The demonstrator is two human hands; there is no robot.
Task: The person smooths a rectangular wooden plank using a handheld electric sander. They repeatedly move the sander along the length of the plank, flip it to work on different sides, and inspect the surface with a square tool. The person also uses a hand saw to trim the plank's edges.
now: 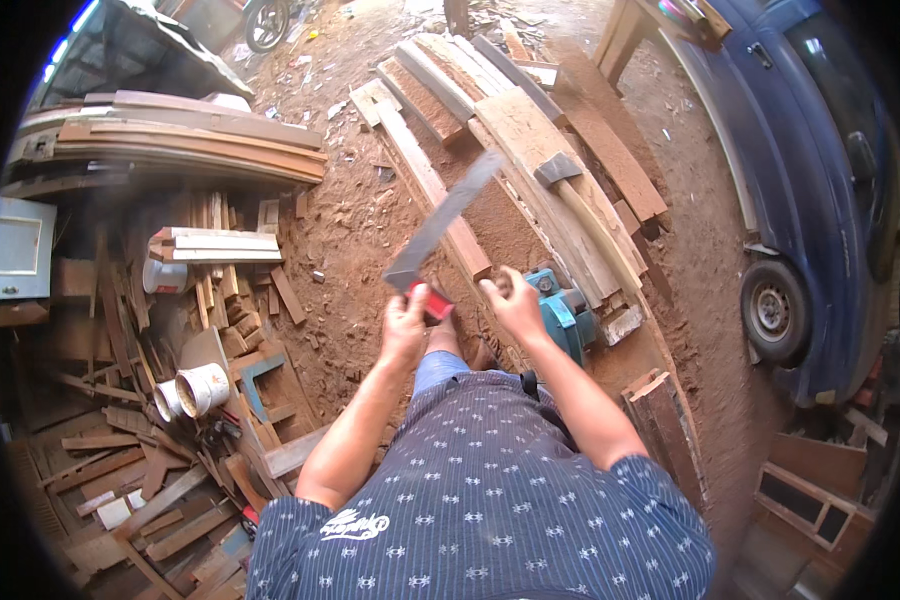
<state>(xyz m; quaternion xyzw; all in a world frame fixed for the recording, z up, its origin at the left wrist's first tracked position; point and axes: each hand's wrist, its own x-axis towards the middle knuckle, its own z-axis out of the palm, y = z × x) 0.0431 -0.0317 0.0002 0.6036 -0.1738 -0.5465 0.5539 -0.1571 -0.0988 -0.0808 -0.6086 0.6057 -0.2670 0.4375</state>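
A handsaw [446, 217] with a red and black handle is gripped in my left hand [405, 322], its grey blade slanting up and to the right. My right hand [515, 304] has curled fingers near the end of a narrow timber [469, 251]; a small dark brown thing shows at the fingertips, too unclear to name. Beside that hand sits a teal power tool [566, 315]. Farther right, a hatchet [559, 171] with a wooden handle lies on a wide, pale board [525, 135].
Stacked planks [195, 142] stand at the upper left, above heaped wood offcuts [247, 330] and white buckets [202, 390]. More boards [619, 165] lie across the sawdust-covered work area. A blue vehicle [787, 187] is parked at the right.
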